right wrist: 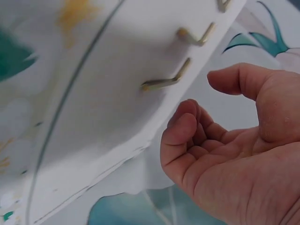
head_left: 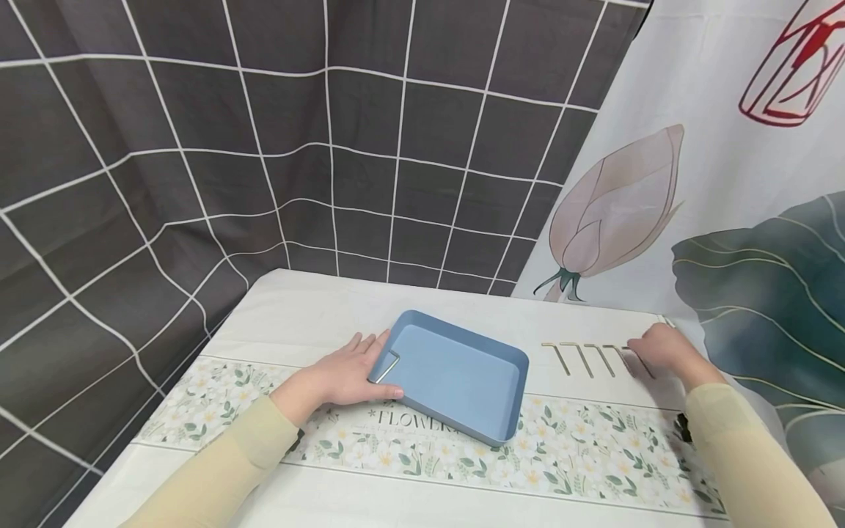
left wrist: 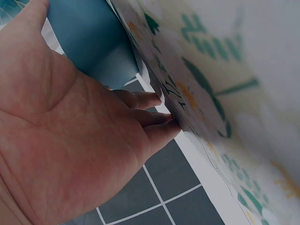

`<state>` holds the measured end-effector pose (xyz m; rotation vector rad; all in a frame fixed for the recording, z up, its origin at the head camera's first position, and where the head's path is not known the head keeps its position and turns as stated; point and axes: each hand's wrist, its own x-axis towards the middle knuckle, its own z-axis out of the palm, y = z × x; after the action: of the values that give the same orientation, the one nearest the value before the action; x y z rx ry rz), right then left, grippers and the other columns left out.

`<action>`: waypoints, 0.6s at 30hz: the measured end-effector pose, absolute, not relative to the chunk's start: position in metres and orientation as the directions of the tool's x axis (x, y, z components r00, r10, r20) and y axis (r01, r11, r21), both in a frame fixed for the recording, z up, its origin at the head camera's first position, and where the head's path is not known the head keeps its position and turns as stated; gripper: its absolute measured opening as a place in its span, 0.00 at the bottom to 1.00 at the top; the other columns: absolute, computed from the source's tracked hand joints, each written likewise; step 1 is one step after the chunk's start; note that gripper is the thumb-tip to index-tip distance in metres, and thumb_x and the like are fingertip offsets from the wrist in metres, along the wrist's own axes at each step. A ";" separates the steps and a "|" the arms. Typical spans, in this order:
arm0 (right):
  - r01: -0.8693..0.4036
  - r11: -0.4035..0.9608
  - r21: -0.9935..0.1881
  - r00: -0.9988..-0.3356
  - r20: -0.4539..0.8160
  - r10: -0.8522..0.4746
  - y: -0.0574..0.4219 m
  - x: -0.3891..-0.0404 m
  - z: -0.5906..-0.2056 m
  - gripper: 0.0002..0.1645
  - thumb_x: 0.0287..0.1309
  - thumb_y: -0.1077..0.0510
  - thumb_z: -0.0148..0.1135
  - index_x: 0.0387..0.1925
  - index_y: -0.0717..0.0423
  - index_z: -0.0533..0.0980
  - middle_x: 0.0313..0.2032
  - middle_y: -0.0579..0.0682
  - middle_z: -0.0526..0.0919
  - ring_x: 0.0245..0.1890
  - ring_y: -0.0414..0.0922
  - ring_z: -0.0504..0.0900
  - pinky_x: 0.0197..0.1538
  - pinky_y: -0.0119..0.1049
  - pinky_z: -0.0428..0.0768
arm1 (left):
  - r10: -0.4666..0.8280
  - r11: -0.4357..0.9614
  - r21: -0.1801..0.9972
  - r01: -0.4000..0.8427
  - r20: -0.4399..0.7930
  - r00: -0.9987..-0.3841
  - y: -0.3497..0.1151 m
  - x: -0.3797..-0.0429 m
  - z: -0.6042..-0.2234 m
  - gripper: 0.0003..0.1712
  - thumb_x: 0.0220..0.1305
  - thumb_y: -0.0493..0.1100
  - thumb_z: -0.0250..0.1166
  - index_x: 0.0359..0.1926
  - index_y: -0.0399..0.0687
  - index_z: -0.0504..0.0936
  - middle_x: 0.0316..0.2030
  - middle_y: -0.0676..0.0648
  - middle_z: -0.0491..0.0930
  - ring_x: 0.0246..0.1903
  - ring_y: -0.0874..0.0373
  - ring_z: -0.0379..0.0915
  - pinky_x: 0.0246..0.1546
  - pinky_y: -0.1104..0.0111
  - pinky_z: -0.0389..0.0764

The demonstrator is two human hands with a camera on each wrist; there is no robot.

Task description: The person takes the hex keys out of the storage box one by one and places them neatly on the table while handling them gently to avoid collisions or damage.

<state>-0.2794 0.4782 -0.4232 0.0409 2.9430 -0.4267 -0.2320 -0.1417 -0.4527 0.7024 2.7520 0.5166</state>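
A blue rectangular tray lies slantwise on the table, with one L-shaped hex key in its left end. My left hand rests against the tray's left end, thumb along the near rim; its other fingers lie straight on the tabletop. To the right of the tray, several brass-coloured hex keys lie in a row. At the right end of that row is my right hand. Its fingers bend loosely and the thumb stands apart, with nothing between them, beside the nearest hex key.
A white tablecloth with a printed flower band covers the table. Behind and to the left hangs a dark curtain with white grid lines. A white curtain with printed plants hangs at the right edge.
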 end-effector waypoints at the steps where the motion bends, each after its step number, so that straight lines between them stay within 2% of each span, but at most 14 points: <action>1: 0.039 0.958 -0.283 -0.988 -0.153 -0.005 0.476 -0.280 -0.422 0.26 0.74 0.54 0.54 0.17 0.59 0.70 0.20 0.53 0.72 0.24 0.50 0.70 0.31 0.45 0.73 | 0.501 0.820 0.398 0.410 -0.156 -0.851 -0.142 -0.232 -0.453 0.75 0.66 0.87 0.61 0.92 0.48 0.39 0.86 0.28 0.50 0.85 0.25 0.39 0.83 0.34 0.53; 3: 0.042 0.958 -0.285 -0.991 -0.131 0.004 0.469 -0.282 -0.419 0.27 0.76 0.53 0.55 0.24 0.72 0.75 0.25 0.66 0.79 0.27 0.60 0.79 0.35 0.52 0.82 | 0.502 0.821 0.397 0.411 -0.156 -0.851 -0.142 -0.232 -0.452 0.75 0.66 0.87 0.61 0.92 0.48 0.39 0.86 0.28 0.50 0.85 0.25 0.39 0.83 0.34 0.53; 5: 0.054 0.957 -0.287 -0.993 -0.114 0.021 0.459 -0.281 -0.413 0.31 0.77 0.53 0.55 0.40 0.86 0.76 0.39 0.80 0.82 0.38 0.72 0.84 0.45 0.62 0.86 | 0.501 0.822 0.396 0.411 -0.157 -0.851 -0.142 -0.232 -0.452 0.75 0.66 0.86 0.61 0.92 0.48 0.39 0.86 0.28 0.50 0.85 0.25 0.39 0.83 0.35 0.53; 7: 0.072 0.955 -0.287 -0.994 -0.105 0.043 0.448 -0.279 -0.406 0.37 0.78 0.52 0.56 0.58 0.92 0.70 0.56 0.88 0.77 0.53 0.80 0.81 0.55 0.71 0.83 | 0.501 0.822 0.393 0.412 -0.156 -0.851 -0.141 -0.232 -0.452 0.75 0.66 0.86 0.61 0.92 0.48 0.39 0.86 0.28 0.50 0.85 0.25 0.39 0.83 0.35 0.53; 8: 0.083 0.951 -0.297 -0.993 -0.106 0.053 0.443 -0.279 -0.404 0.39 0.79 0.52 0.56 0.61 0.93 0.68 0.59 0.88 0.75 0.56 0.81 0.79 0.56 0.71 0.83 | 0.501 0.822 0.392 0.413 -0.156 -0.851 -0.141 -0.233 -0.453 0.75 0.66 0.86 0.61 0.92 0.48 0.39 0.86 0.28 0.50 0.85 0.25 0.39 0.83 0.35 0.53; 12: 0.095 0.937 -0.335 -0.993 -0.104 0.063 0.428 -0.280 -0.400 0.39 0.78 0.52 0.56 0.63 0.91 0.67 0.59 0.87 0.75 0.55 0.78 0.80 0.54 0.69 0.84 | 0.500 0.824 0.389 0.413 -0.155 -0.852 -0.141 -0.233 -0.453 0.74 0.67 0.86 0.61 0.92 0.48 0.39 0.86 0.28 0.50 0.85 0.25 0.39 0.83 0.35 0.53; 18: 0.105 0.915 -0.389 -0.993 -0.098 0.073 0.409 -0.283 -0.401 0.40 0.79 0.51 0.55 0.67 0.89 0.65 0.63 0.87 0.72 0.60 0.79 0.77 0.60 0.70 0.82 | 0.499 0.824 0.388 0.412 -0.156 -0.853 -0.141 -0.233 -0.453 0.74 0.67 0.86 0.61 0.92 0.48 0.39 0.86 0.27 0.50 0.85 0.25 0.39 0.83 0.35 0.53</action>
<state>-0.2833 0.4091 -0.4009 0.1393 2.9940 -0.6157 -0.2330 -0.1407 -0.4531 0.7001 2.7567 0.5040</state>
